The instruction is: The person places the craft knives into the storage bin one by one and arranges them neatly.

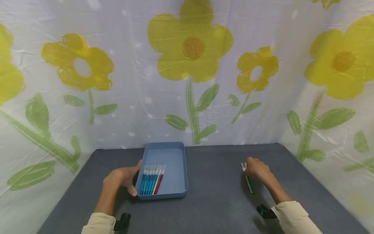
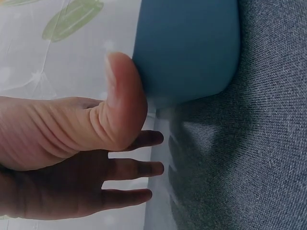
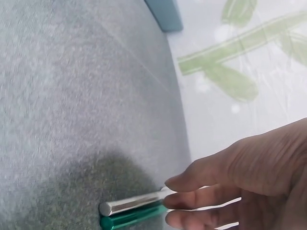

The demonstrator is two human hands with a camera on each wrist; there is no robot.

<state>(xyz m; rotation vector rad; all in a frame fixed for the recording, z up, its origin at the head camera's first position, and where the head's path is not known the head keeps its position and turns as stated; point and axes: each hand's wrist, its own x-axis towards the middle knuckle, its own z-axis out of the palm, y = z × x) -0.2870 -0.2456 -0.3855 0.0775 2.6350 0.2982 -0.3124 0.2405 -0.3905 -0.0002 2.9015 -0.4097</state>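
A blue tray (image 1: 176, 172) holds several capped pens (image 1: 152, 180) in blue, green, silver and red, lined up along its left side. My left hand (image 1: 124, 178) is at the tray's left wall, thumb against the wall near a corner and the other fingers extended in the left wrist view. On the table at the right, my right hand (image 1: 258, 169) is over a silver pen (image 3: 134, 202) and a green pen (image 3: 132, 217) lying side by side. Thumb and fingertips pinch the silver pen near its pale cap; whether they also grip the green one is unclear.
Both pens and tray are on a dark grey cloth-covered table (image 1: 216, 182). A white curtain (image 1: 137, 97) printed with yellow flowers hangs behind the table and along both sides. A black band (image 1: 266, 212) is at the right sleeve, with another (image 1: 122, 221) at the left.
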